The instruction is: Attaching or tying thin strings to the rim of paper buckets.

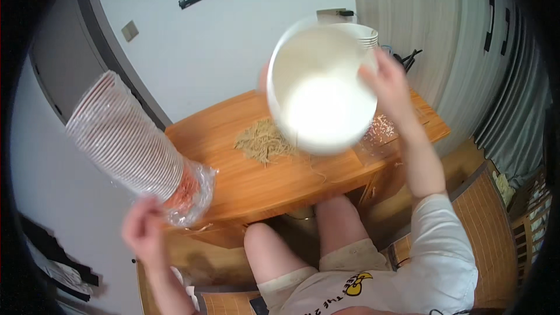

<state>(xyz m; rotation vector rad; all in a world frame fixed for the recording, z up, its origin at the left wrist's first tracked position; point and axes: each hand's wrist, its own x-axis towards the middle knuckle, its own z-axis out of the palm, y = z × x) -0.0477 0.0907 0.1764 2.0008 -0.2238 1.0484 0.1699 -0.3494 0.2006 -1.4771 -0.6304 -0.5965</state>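
Observation:
My right hand grips the rim of a large white bucket, smeared by motion. The bucket is raised over the table, its mouth tipped toward me, with only a pale inside showing. At lower left my left hand is blurred, its fingers loosely curled and apart, with nothing visible in them. Just beyond it leans a tall stack of white tubs in clear plastic wrap. Reddish pieces show at the wrap's near end. A blurred skin-coloured patch touches the bucket's left edge; I cannot tell what it is.
The wooden table bears a pile of tan strands and some pink-and-white bits at right. Stacked white rims show behind the bucket. My legs are under the table's front edge; a white wall stands behind it.

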